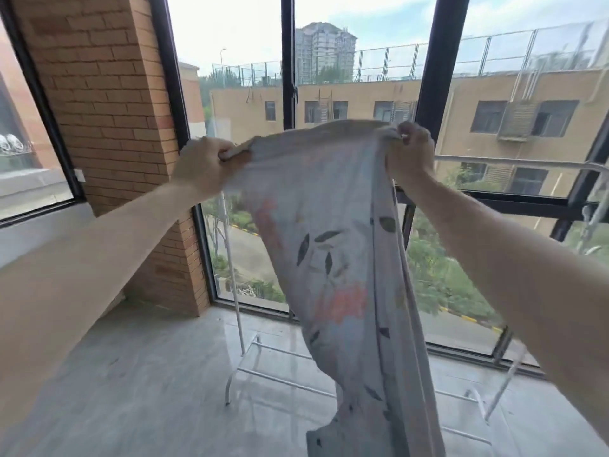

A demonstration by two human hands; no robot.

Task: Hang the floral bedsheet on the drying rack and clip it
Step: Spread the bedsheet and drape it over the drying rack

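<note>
The floral bedsheet (pixel 333 245) is pale with dark leaves and red flowers. It hangs in front of me from its top edge down to the floor. My left hand (pixel 206 164) grips the top edge at the left. My right hand (pixel 412 153) grips it at the right, held a little higher. The white drying rack (pixel 514 162) stands behind the sheet by the window. Its top rail shows to the right of my right hand, and its feet rest on the floor below. The sheet hides the rack's middle. No clips are visible.
Tall black-framed windows (pixel 288 61) fill the far wall, with a brick pillar (pixel 108 103) at the left. The grey tiled floor (pixel 131 374) stretches out to the left of the rack. White hangers or hooks (pixel 593 222) dangle at the right edge.
</note>
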